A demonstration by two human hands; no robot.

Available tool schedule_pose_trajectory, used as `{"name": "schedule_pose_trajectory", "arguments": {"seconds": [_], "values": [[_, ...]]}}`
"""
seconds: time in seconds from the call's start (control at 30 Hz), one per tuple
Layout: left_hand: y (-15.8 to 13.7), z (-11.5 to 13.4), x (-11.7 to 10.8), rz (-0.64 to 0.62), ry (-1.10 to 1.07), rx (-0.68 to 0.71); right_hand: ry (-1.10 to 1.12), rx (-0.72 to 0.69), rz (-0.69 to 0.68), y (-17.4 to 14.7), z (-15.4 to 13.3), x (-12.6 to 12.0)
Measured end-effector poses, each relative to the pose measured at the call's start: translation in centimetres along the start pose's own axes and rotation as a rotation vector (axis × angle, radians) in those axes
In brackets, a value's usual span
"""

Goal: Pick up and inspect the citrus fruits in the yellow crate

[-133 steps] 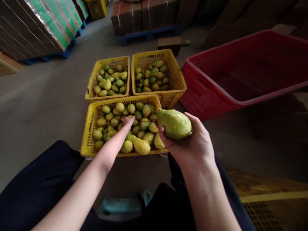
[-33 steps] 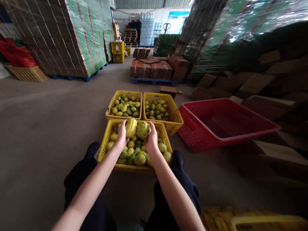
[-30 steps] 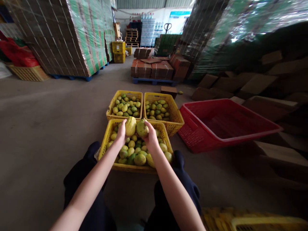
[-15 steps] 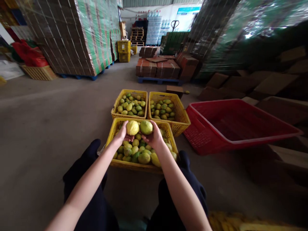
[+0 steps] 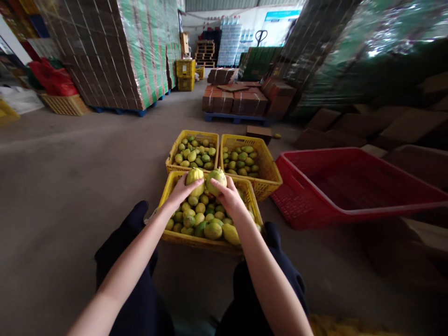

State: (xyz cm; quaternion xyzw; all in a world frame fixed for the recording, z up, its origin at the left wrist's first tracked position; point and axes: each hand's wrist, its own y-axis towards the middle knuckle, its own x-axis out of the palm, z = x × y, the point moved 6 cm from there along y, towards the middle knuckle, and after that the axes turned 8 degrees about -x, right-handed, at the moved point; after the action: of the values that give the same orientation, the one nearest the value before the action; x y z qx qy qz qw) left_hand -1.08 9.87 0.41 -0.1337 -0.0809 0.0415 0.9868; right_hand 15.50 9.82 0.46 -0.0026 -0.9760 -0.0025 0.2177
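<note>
My left hand (image 5: 182,190) is closed round a yellow, ribbed lemon (image 5: 194,176), its thumb lying across the near side. In my right hand (image 5: 231,197) is a greener lemon (image 5: 218,176), gripped the same way with the thumb on top. The two fruits are held side by side, a narrow gap between them, above the far part of the near yellow crate (image 5: 199,241). Many yellow and green lemons (image 5: 213,230) lie loose in that crate, some hidden by my hands and forearms.
Behind stand two more yellow crates, a left one (image 5: 169,161) and a right one (image 5: 269,179), both holding lemons. A large red tub (image 5: 294,205) is close on the right. Flattened cartons (image 5: 250,100) lie on a blue pallet farther back. Wrapped stacks (image 5: 147,56) rise on both sides.
Both lemons have been turned in my hands and raised slightly, and my thumbs now show across their near sides. The whole view has shifted a little.
</note>
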Motion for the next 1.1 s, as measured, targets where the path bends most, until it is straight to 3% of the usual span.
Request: {"name": "schedule_pose_trajectory", "arguments": {"seconds": [0.17, 0.3, 0.4, 0.57, 0.77, 0.9, 1.1], "values": [[-0.8, 2.3, -0.1, -0.036, -0.012, 0.280, -0.096, -0.284, -0.065, -0.3, -2.2, 0.2], [-1.6, 3.6, 0.1, -0.161, -0.056, 0.371, -0.063, -0.326, -0.139, -0.2, -2.9, 0.2], [-1.6, 3.6, 0.0, -0.199, -0.133, 0.327, -0.032, -0.297, -0.152, 0.1, -2.8, 0.1], [-0.6, 2.6, -0.5, -0.145, -0.374, 0.196, 0.020, -0.242, -0.099, 0.4, -2.0, 0.0], [-0.6, 2.2, 0.3, -0.211, -0.579, 0.054, 0.058, -0.158, -0.124, 0.6, -1.1, 0.1], [0.0, 1.2, 0.3, -0.125, -0.731, -0.097, 0.082, -0.060, -0.154, 0.8, -0.6, -0.1], [0.1, 0.3, 0.6, -0.113, -0.728, -0.200, 0.077, 0.018, -0.198, 0.3, -0.2, 0.8]]}}
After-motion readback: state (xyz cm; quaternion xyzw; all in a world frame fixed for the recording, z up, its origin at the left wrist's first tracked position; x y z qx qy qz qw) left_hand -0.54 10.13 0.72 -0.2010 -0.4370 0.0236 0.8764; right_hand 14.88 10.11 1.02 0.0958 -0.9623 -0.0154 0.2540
